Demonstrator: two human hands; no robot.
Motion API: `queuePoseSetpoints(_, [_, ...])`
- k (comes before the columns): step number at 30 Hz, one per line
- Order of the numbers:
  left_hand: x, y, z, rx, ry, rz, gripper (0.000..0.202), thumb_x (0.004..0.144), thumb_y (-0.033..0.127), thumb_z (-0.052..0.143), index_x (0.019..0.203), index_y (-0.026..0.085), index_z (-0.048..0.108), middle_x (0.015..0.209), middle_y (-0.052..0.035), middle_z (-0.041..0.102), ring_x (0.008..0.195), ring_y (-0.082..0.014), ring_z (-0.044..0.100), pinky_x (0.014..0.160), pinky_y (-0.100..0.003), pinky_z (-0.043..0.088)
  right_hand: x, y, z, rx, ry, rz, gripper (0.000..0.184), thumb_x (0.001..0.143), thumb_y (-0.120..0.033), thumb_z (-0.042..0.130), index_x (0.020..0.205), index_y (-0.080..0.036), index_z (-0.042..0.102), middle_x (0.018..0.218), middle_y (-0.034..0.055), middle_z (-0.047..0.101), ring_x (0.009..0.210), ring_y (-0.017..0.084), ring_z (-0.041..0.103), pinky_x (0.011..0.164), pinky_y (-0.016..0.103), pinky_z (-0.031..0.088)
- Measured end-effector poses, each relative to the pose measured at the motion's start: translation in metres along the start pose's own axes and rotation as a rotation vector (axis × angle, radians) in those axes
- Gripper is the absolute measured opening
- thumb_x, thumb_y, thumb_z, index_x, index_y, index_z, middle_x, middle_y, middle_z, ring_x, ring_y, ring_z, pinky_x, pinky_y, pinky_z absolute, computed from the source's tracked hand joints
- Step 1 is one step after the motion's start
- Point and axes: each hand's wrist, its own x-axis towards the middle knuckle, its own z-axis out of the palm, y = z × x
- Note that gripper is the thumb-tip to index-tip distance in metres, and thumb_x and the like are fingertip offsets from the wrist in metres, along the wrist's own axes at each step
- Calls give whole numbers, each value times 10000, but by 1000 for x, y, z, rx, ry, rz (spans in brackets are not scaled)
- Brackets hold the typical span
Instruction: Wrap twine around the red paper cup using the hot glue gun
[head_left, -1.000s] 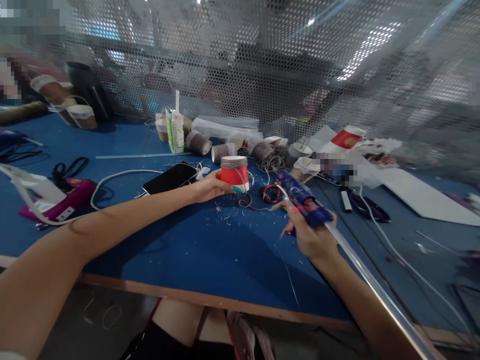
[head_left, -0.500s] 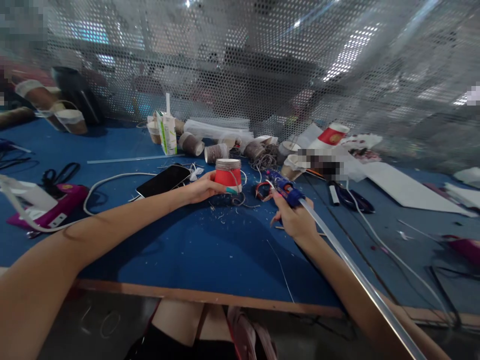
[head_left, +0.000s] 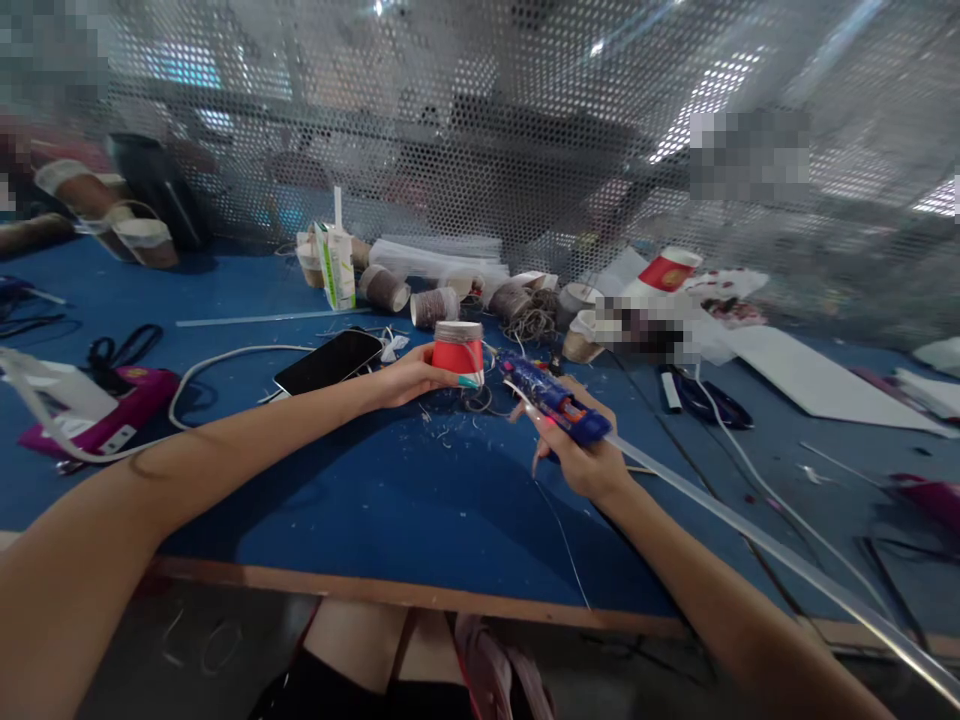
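Note:
My left hand [head_left: 415, 376] grips a red paper cup [head_left: 456, 358] just above the blue table [head_left: 420, 510]. The cup is turned upside down or upright, I cannot tell which; twine is wound around its upper part, and a loose end hangs below it. In my right hand [head_left: 589, 450] is a blue glue gun [head_left: 551, 392], its nozzle beside the cup's right side. From the back of the gun a long clear glue stick [head_left: 750, 525] runs toward the lower right.
A phone [head_left: 330, 362] lies left of the cup. Behind are twine-wrapped cups [head_left: 435, 306], a drink carton [head_left: 337, 268] and tangled twine [head_left: 534, 318]. A purple power strip [head_left: 112, 415] is at left, white board [head_left: 832, 380] at right. A perforated metal screen [head_left: 450, 130] stands behind.
My right hand has swung the glue gun leftward, bringing its nozzle close to the cup. The glue stick now lies at a flatter angle. My left hand and the cup have barely moved.

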Motion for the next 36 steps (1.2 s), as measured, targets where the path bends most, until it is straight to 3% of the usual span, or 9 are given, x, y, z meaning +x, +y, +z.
queuePoseSetpoints(8, [-1, -1, -1, 67, -78, 15, 568, 510, 26, 868, 1047, 112, 705, 1047, -117, 744, 996, -240, 698, 999, -404, 487, 1, -7, 1, -70, -75, 9, 244, 861, -436, 692, 742, -233, 627, 640, 6, 604, 540, 156, 559, 528, 321, 475])
queuePoseSetpoints(14, [-1, -1, -3, 94, -111, 18, 553, 518, 32, 864, 1036, 108, 684, 1004, -95, 736, 934, -208, 693, 982, -393, 490, 0, -4, 3, -3, -75, 94, 318, 833, -503, 708, 742, -238, 558, 647, 8, 605, 511, 148, 534, 473, 305, 467])
queuePoseSetpoints(19, [-3, 0, -2, 90, -153, 23, 525, 531, 35, 864, 1021, 114, 692, 987, -92, 740, 943, -212, 696, 1005, -401, 474, -1, -2, 3, 17, -75, 119, 342, 812, -538, 717, 735, -245, 560, 615, 17, 598, 538, 177, 571, 466, 318, 491])
queuePoseSetpoints(26, [-3, 1, -1, 63, -163, 19, 543, 502, 35, 871, 1014, 129, 717, 1002, -94, 759, 936, -207, 705, 968, -373, 489, -2, -1, 4, 50, -72, 167, 379, 784, -577, 731, 747, -238, 568, 591, -4, 586, 435, 136, 503, 429, 316, 476])
queuePoseSetpoints(36, [-1, -1, -8, 79, -188, 40, 592, 536, 59, 850, 1103, 133, 698, 1121, -133, 742, 1105, -273, 684, 1009, -402, 472, 0, -2, 1, 52, -52, 123, 382, 796, -559, 739, 670, -243, 567, 522, -5, 554, 430, 149, 520, 413, 314, 465])
